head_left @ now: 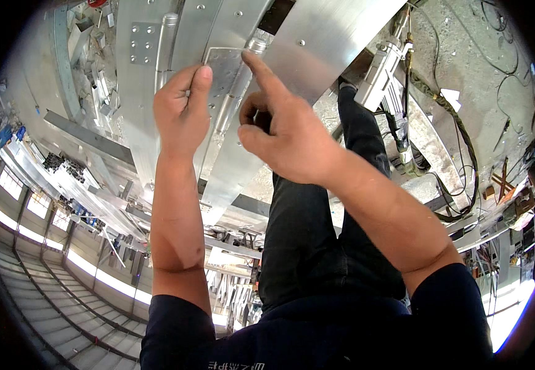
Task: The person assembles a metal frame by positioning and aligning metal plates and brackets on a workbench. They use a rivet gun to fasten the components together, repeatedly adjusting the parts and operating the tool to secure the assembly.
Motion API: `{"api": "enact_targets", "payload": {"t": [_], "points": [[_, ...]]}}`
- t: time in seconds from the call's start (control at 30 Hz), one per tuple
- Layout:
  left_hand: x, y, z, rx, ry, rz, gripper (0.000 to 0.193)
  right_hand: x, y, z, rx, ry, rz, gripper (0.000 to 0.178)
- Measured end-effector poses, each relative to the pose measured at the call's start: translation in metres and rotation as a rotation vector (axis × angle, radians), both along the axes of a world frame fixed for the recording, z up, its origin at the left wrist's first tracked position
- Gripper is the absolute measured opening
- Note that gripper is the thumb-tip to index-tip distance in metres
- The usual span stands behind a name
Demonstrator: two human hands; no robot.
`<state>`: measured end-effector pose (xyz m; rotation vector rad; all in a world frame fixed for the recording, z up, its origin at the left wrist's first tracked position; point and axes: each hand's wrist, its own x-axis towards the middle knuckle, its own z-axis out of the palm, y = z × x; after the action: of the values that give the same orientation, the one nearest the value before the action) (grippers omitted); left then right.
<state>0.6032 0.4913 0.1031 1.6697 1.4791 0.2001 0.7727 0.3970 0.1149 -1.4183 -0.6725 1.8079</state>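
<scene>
My left hand is closed, thumb and index finger pinching the left edge of a thin, clear rectangular sheet. Through the sheet, the metal behind shows; where its lower end lies is hard to make out. My right hand has its index finger stretched out, the tip at the sheet's upper right corner. Its other fingers are loosely curled with nothing visible in them. Below both hands are long silvery metal panels with rivets or screws and round hinge-like barrels.
A wide brushed metal plate slants off to the upper right. Beyond it, a silver pneumatic-looking tool stands by dark hoses on the dusty floor. Metal strips and scraps lie at the left. My legs are close to the panels.
</scene>
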Motion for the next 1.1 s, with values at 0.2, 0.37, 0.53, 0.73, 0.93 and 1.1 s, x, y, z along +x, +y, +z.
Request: {"api": "enact_targets", "payload": {"t": [0.2,0.37,0.53,0.73,0.93,1.1], "points": [[-0.007,0.002,-0.001,0.03,-0.052,-0.088,0.029,-0.044,0.001,-0.01,-0.055,0.016,-0.136,0.094],[-0.004,0.01,0.004,-0.069,-0.078,-0.126,0.03,-0.056,0.003,-0.009,-0.052,-0.087,-0.246,0.093],[-0.007,0.015,-0.002,-0.012,-0.155,-0.209,0.031,-0.086,-0.003,0.002,-0.205,0.09,-0.365,0.082],[-0.008,0.024,0.007,-0.108,-0.071,-0.29,0.037,-0.108,-0.034,0.038,-0.654,0.538,0.074,0.034],[-0.018,0.022,-0.003,-0.177,-0.115,-0.226,0.037,-0.072,-0.03,0.022,-0.381,0.058,0.294,0.042],[-0.007,0.02,0.002,-0.179,-0.175,-0.182,0.04,-0.084,-0.075,0.016,-0.069,-0.16,0.697,0.045]]}}
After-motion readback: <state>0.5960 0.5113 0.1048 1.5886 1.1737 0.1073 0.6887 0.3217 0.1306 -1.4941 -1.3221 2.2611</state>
